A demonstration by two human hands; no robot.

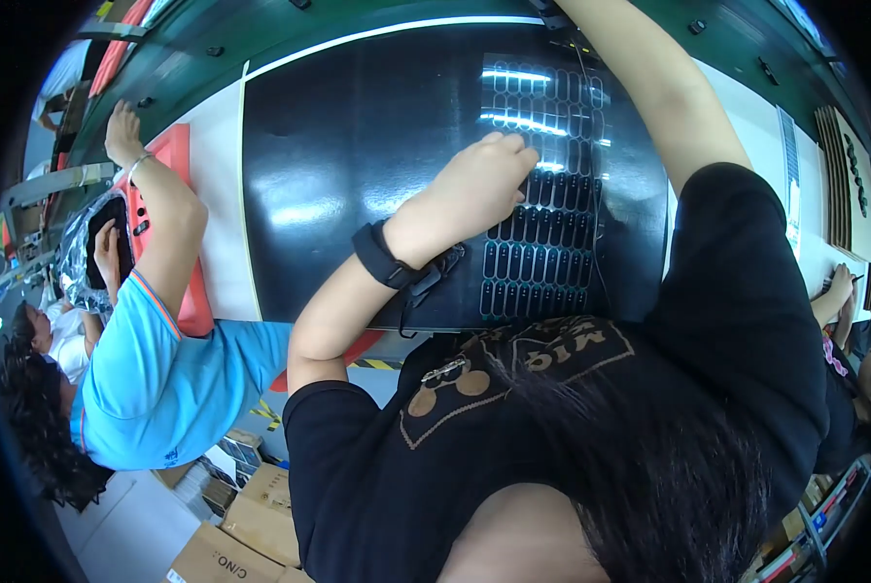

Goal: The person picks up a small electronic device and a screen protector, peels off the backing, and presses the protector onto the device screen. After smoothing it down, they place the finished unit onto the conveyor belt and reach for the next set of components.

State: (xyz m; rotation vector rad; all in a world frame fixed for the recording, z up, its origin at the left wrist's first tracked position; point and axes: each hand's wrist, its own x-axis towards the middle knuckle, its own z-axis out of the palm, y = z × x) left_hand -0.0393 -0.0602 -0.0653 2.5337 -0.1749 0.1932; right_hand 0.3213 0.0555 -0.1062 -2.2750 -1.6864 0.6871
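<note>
My left hand [479, 187] is over the black work mat, its fingers curled together at the left edge of a clear sheet of dark oval pieces [538, 233]. Whatever sits between those fingertips, if anything, is hidden. The sheet's upper rows look like bare outlines, while lower rows hold dark, glossy ovals. A black band [382, 257] with a small dark device wraps my left wrist. My right forearm [649, 68] stretches forward past the sheet's right side and leaves the picture at the top, so that hand is out of sight.
Beyond the mat [358, 126] runs a green conveyor belt [387, 17] carrying small black parts [215, 51]. To my left, a co-worker in a blue shirt [154, 389] works beside a red tray [194, 291]. Stacked brown boards [834, 185] stand at the right; cardboard boxes [261, 515] lie below.
</note>
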